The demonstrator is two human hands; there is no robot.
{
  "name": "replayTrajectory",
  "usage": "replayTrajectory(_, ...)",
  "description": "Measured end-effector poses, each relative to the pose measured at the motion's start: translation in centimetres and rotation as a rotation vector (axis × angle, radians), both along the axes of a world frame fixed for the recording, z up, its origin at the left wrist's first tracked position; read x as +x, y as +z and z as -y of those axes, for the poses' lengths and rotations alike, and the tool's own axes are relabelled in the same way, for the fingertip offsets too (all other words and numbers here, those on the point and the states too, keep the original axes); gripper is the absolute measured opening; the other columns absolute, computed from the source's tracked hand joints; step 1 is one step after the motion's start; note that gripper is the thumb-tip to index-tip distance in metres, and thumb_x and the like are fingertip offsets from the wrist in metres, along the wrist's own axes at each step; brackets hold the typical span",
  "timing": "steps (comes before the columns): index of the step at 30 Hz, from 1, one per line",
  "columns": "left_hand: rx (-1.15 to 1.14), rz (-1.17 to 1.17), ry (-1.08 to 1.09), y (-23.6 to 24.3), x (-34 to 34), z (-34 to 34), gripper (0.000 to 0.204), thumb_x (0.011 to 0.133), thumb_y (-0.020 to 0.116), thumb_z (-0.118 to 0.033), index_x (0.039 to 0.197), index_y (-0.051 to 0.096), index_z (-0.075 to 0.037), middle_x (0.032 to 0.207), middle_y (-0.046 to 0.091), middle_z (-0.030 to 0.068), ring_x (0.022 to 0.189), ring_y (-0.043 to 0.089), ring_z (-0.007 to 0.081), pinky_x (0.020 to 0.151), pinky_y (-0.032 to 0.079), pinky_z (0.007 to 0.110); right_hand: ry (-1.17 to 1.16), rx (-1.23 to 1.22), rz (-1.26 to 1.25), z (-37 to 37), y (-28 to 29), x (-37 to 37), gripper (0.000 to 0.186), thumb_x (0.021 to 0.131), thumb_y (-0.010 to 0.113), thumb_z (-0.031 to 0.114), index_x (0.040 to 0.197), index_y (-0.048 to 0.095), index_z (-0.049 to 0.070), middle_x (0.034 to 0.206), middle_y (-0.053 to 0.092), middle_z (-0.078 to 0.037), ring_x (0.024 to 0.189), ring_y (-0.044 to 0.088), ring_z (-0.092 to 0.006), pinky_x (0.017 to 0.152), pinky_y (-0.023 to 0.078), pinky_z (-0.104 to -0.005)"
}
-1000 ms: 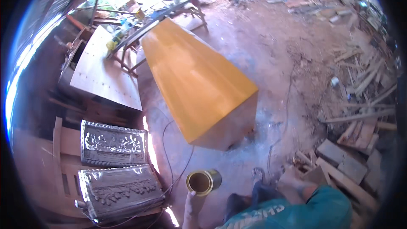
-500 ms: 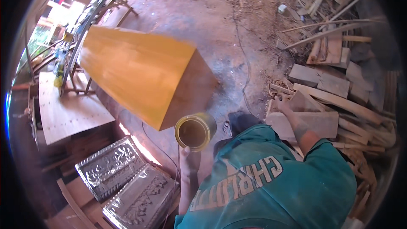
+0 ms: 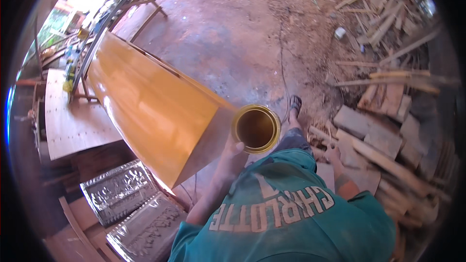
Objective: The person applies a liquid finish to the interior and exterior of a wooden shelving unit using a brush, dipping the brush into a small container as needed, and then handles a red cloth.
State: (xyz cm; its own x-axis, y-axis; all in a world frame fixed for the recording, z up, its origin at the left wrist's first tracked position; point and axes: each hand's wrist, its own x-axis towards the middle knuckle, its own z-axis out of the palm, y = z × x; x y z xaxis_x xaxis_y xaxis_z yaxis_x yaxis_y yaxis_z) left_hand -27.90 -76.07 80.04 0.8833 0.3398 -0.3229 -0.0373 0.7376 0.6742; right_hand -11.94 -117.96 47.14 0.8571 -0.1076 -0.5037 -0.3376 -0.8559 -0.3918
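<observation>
My left hand is closed around a gold-coloured tin can, its open top showing brown liquid inside. The can is in front of my chest, just beside the near end of a long, tapered orange-yellow wooden box. My right hand is on the right, above the scrap wood, its fingers curled together. A thin, light shape shows above those fingers, but I cannot make out what it is.
Two silver embossed panels lie at lower left, near a pale wooden board. Stacked planks and offcuts fill the right side. A dark cable runs along the dirt floor. A wooden trestle stands at the box's far end.
My left hand has carried the can right and up in the picture. My body has turned, and one foot now shows ahead. The right hand appears slightly lower, still near the wood.
</observation>
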Motion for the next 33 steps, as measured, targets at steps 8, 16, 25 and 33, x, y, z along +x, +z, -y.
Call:
replayTrajectory(8, -0.087, 0.089, 0.188, -1.9, 18.6, -2.8, 0.072, 0.087, 0.068, -0.041, 0.142, 0.041, -0.003, 0.139, 0.051, 0.0093, 0.129, 0.047, 0.0230, 0.110, 0.034, 0.041, 0.114, 0.221, 0.132, 4.8, -9.0, 31.5, 0.030, 0.096, 0.057, 0.029, 0.112, 0.062, 0.004, 0.085, 0.065, -0.010, 0.067, 0.063, -0.0189, 0.062, 0.052, -0.0338)
replayTrajectory(16, -0.085, 0.035, 0.433, -3.9, 28.8, -11.1, 0.058, 0.095, 0.058, -0.037, 0.140, 0.045, -0.004, 0.136, 0.056, 0.0116, 0.129, 0.049, 0.0251, 0.111, 0.034, 0.045, 0.131, 0.291, 0.068, -16.7, 2.2, 53.9, 0.032, 0.096, 0.061, 0.033, 0.112, 0.056, 0.006, 0.083, 0.064, -0.010, 0.067, 0.065, -0.0214, 0.055, 0.054, -0.0375)
replayTrajectory(25, 0.012, 0.034, 0.531, -5.3, 35.6, -29.6, 0.060, 0.094, 0.058, -0.035, 0.142, 0.041, -0.005, 0.137, 0.054, 0.0109, 0.127, 0.051, 0.0256, 0.110, 0.036, 0.049, 0.356, 0.519, -0.272, -47.9, 4.4, 59.8, 0.026, 0.097, 0.060, 0.035, 0.111, 0.054, 0.014, 0.078, 0.055, -0.003, 0.062, 0.058, -0.0166, 0.043, 0.047, -0.0326)
replayTrajectory(33, 0.031, -0.074, 0.601, -0.5, 39.3, -48.9, 0.064, 0.091, 0.060, -0.036, 0.145, 0.036, -0.013, 0.138, 0.051, 0.0094, 0.128, 0.049, 0.0267, 0.110, 0.033, 0.049, 0.432, 0.236, -0.109, -61.9, 2.2, 72.0, 0.031, 0.094, 0.062, 0.035, 0.112, 0.054, 0.012, 0.077, 0.056, -0.005, 0.060, 0.056, -0.0172, 0.044, 0.048, -0.0312)
